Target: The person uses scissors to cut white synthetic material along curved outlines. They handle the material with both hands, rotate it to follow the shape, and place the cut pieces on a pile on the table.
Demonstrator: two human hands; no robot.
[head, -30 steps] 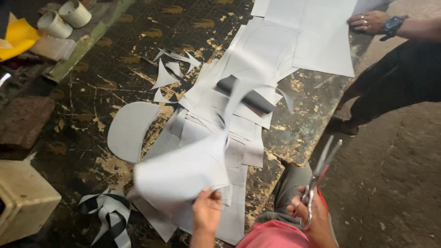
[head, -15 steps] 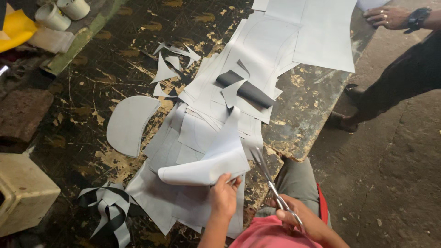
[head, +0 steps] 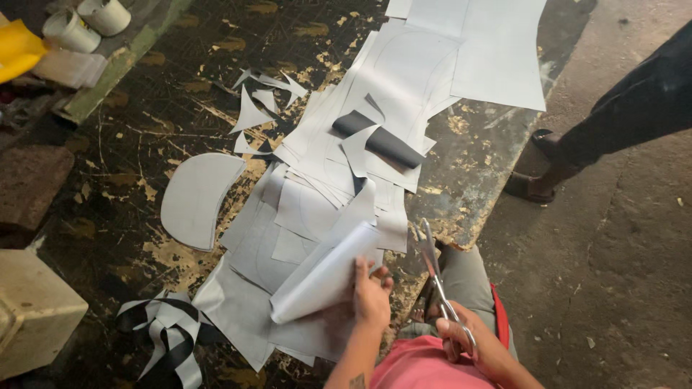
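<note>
Workbench (head: pixel 144 122) dark, paint-worn, strewn with grey sheets (head: pixel 404 94); concrete floor (head: pixel 620 274) beside.

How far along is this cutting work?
Done: one rounded cut piece lies aside, with offcut strips nearby. In hand: the left hand lifts a folded grey sheet while the right hand holds scissors. Left: large uncut sheets beyond.

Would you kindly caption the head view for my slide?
Left hand curls a grey sheet on a worn table; right hand holds scissors.
</note>
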